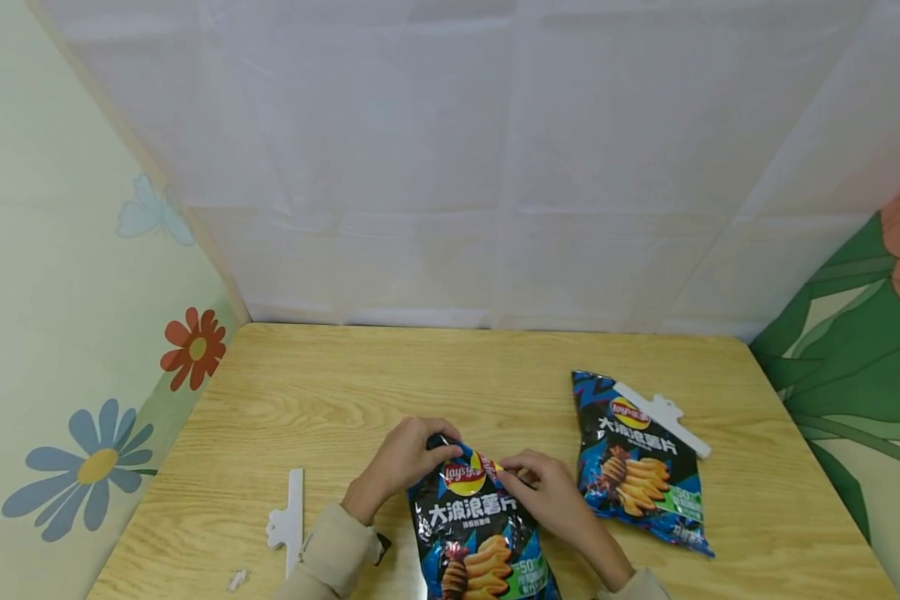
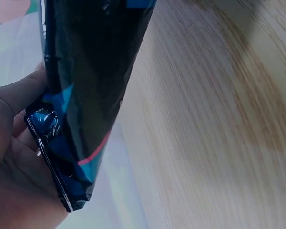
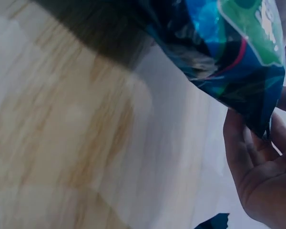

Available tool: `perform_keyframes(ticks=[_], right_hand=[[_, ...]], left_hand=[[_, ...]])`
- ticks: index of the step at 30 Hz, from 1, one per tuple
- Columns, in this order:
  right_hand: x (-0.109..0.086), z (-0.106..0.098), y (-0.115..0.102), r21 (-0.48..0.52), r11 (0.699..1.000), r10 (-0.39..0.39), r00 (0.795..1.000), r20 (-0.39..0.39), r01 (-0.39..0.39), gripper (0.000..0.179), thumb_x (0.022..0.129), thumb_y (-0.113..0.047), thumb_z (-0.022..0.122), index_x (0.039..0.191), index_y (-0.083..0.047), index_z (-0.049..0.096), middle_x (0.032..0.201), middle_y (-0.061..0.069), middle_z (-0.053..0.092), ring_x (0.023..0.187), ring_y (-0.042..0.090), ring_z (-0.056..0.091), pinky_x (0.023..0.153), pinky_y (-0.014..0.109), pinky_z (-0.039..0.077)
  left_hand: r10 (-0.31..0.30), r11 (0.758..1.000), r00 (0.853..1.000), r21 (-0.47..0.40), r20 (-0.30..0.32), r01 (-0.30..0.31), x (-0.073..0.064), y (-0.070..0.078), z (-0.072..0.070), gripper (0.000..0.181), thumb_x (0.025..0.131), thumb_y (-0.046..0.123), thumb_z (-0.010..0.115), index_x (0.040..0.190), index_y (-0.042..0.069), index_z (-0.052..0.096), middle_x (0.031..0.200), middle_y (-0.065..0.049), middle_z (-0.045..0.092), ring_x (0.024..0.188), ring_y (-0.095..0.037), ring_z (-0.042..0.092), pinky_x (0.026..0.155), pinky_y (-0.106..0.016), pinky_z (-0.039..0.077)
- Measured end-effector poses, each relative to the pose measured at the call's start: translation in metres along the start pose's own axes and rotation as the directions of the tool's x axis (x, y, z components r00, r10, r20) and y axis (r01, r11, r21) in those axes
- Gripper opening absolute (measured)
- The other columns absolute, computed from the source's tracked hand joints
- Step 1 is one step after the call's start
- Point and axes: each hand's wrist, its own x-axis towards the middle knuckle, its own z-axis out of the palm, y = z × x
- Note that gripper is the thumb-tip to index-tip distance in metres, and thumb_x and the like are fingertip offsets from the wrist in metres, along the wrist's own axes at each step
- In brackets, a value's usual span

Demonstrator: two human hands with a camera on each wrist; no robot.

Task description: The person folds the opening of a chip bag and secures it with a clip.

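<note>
A black and blue potato chip bag [image 1: 472, 517] with a Lay's logo lies at the table's front, its lower end out of the head view. At its top left corner my left hand [image 1: 408, 454] pinches the edge between thumb and fingers. My right hand [image 1: 543, 492] grips the top right side, where the film looks creased near the logo. The left wrist view shows the bag's dark side [image 2: 93, 71] and the left hand [image 2: 14, 157] around its sealed edge. In the right wrist view, fingers of the right hand [image 3: 262, 167] hold a pointed corner of the bag [image 3: 214, 57].
To the right lies a second chip bag [image 1: 637, 475], with a white clip [image 1: 663, 417] across its top. Another white clip [image 1: 288, 521] rests on the wooden table [image 1: 390, 367] at the left, near a small pale scrap [image 1: 236, 580]. A white sheet hangs behind.
</note>
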Motion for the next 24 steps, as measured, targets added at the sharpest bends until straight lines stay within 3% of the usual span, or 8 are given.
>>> perform_keyframes(ticks=[8, 17, 24], right_hand=[[0.002, 0.005, -0.002, 0.121, 0.992, -0.032, 0.998, 0.051, 0.025, 0.028, 0.096, -0.027, 0.065, 0.107, -0.003, 0.074, 0.103, 0.014, 0.075, 0.08, 0.009, 0.072, 0.069, 0.02, 0.055], [0.001, 0.011, -0.004, 0.109, 0.994, -0.013, 1.0, 0.017, 0.011, 0.025, 0.095, -0.024, 0.066, 0.105, -0.001, 0.073, 0.093, 0.009, 0.076, 0.079, 0.01, 0.071, 0.069, 0.018, 0.054], [0.0, 0.014, -0.004, 0.111, 0.993, -0.041, 0.999, -0.035, 0.044, 0.022, 0.094, -0.022, 0.068, 0.102, -0.002, 0.075, 0.09, 0.007, 0.077, 0.08, 0.009, 0.072, 0.07, 0.018, 0.055]], left_hand=[[0.02, 0.999, 1.0, -0.046, 0.024, -0.018, 0.002, -0.002, 0.003, 0.013, 0.093, 0.025, 0.07, 0.099, 0.015, 0.075, 0.096, -0.001, 0.076, 0.077, -0.003, 0.062, 0.068, -0.02, 0.05], [0.028, 0.996, 0.998, -0.08, 0.053, -0.024, 0.001, -0.004, 0.005, 0.015, 0.094, 0.025, 0.068, 0.101, 0.014, 0.074, 0.096, -0.001, 0.075, 0.078, -0.003, 0.062, 0.069, -0.02, 0.05], [0.005, 0.997, 0.997, -0.083, 0.074, 0.002, 0.001, -0.004, 0.003, 0.016, 0.095, 0.028, 0.067, 0.103, 0.016, 0.074, 0.1, 0.0, 0.074, 0.082, -0.002, 0.062, 0.073, -0.021, 0.051]])
